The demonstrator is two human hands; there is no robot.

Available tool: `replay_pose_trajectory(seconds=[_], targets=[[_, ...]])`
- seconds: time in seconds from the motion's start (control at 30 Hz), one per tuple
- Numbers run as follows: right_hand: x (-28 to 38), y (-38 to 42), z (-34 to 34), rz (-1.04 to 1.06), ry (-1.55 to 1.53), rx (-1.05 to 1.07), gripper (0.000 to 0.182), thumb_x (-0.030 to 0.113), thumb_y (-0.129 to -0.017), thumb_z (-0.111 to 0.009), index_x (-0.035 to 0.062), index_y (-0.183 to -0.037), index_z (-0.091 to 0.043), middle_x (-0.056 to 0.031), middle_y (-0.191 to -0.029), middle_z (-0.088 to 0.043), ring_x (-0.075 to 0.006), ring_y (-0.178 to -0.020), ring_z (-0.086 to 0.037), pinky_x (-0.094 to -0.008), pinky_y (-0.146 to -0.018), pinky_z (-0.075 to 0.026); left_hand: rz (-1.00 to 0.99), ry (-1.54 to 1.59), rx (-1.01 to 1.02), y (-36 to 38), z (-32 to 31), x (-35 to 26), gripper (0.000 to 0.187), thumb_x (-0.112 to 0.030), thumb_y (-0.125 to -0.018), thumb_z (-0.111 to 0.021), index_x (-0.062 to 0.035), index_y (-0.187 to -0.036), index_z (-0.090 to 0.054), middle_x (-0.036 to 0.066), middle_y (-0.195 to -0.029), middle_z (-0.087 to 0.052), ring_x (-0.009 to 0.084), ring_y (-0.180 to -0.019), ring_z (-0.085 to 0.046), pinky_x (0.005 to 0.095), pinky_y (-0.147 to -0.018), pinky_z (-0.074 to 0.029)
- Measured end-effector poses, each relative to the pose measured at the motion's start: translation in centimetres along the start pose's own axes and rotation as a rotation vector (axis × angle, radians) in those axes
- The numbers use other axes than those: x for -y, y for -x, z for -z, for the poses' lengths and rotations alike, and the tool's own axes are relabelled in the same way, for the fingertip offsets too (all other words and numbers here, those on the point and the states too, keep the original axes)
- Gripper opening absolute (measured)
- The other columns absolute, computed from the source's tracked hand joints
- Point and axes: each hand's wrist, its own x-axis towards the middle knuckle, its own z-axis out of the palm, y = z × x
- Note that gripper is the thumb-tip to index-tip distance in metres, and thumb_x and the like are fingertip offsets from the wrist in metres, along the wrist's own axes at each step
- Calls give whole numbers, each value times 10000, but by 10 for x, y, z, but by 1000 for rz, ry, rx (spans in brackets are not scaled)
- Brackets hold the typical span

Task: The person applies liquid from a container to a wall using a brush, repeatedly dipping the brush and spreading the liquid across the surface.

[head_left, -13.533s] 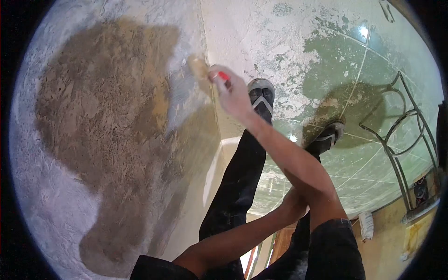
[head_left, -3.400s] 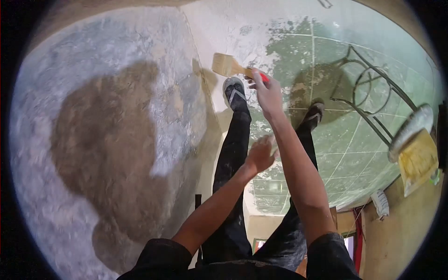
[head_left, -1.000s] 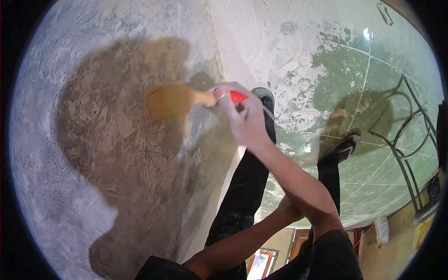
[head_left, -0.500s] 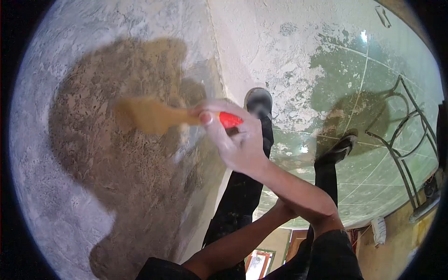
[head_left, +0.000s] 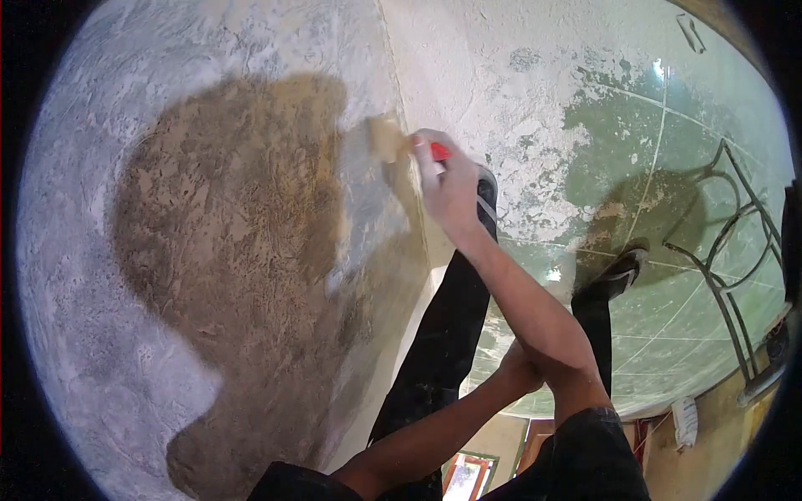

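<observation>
My right hand (head_left: 447, 179) is closed around the red handle (head_left: 440, 151) of a putty knife. Its tan, flat blade (head_left: 386, 138) points left and lies over the rough grey wall (head_left: 192, 33), close to the corner where wall and floor meet. Motion blurs the blade a little. My left hand (head_left: 523, 367) rests at my right elbow, its fingers hidden behind that arm. White residue dusts the fingers of my right hand.
White flakes (head_left: 535, 159) cover part of the green tiled floor (head_left: 668, 351). My two shoes (head_left: 622, 271) stand on it, one close to the wall. A metal frame (head_left: 735, 267) is at the right. A large shadow falls on the wall.
My right hand has moved the putty knife up and to the right, from the middle of the shadowed wall to near the corner. The left hand stays at the right elbow.
</observation>
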Motion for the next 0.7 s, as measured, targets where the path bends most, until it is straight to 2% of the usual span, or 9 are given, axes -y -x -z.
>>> replay_pose_trajectory(seconds=[0.07,0.13,0.23,0.33,0.4,0.43,0.6,0.67,0.7], targets=[[44,18,-12,245,-101,9,253,215,-1021,-608,-17,-1068,-698,-111,-896,-728,-135,-808,-693,-274,-720,-534,12,-34,-14,3,-9,1,381,-241,-988,-578,-102,-1341,-541,104,-1383,-567,279,-1325,-491,393,-1128,-372],[88,29,1,198,-226,176,276,228,-1037,-583,-20,-1101,-685,-94,-903,-727,-134,-828,-702,-259,-728,-531,20,-68,-18,7,-30,8,360,-228,-998,-562,-104,-1335,-543,103,-1383,-565,277,-1320,-493,390,-1130,-371],[86,21,4,41,-570,230,300,238,-1053,-557,-27,-1152,-659,-75,-913,-721,-132,-842,-703,-245,-735,-525,-158,547,-213,-10,-99,47,368,-223,-1012,-551,-115,-1361,-504,81,-1368,-569,238,-1309,-500,389,-1121,-386],[24,-10,-3,-175,-522,175,314,245,-1063,-547,-33,-1168,-644,-57,-903,-708,-108,-803,-673,-237,-722,-515,-277,947,-338,-19,-117,65,376,-220,-1021,-543,-122,-1378,-478,66,-1358,-571,213,-1301,-505,388,-1114,-396],[-26,-29,-5,-169,-429,52,296,238,-1056,-564,-31,-1119,-667,-50,-873,-706,-92,-776,-659,-246,-694,-512,-88,1092,-275,-20,-98,54,354,-211,-1028,-542,-112,-1359,-468,59,-1324,-579,198,-1266,-529,382,-1073,-442],[-48,-37,-3,-128,-271,-1,284,234,-1052,-573,-25,-1099,-679,-46,-859,-706,-88,-771,-655,-253,-686,-514,-88,657,-195,-8,-45,28,304,-186,-1017,-557,-88,-1301,-509,74,-1283,-599,220,-1223,-566,373,-1033,-474],[-76,-23,-7,-76,-28,-34,223,217,-1037,-595,24,-1071,-702,-52,-838,-711,-81,-744,-624,-260,-674,-504,-192,1055,-370,-19,-78,38,285,-146,-977,-573,-71,-1251,-561,104,-1216,-641,270,-1161,-608,408,-1017,-479],[-45,4,-9,259,3,14,227,219,-1038,-595,20,-1053,-702,-43,-843,-700,-74,-747,-601,-255,-675,-491,-213,1160,-420,-14,-66,30,281,-136,-967,-578,-66,-1239,-574,111,-1199,-652,282,-1146,-619,417,-1013,-480],[-24,16,1,255,7,14,227,219,-1038,-595,20,-1053,-702,-43,-843,-700,-74,-747,-601,-255,-675,-491,-200,493,-331,-5,-34,16,277,-125,-940,-581,-70,-1210,-606,130,-1172,-665,302,-1140,-620,442,-993,-477]])
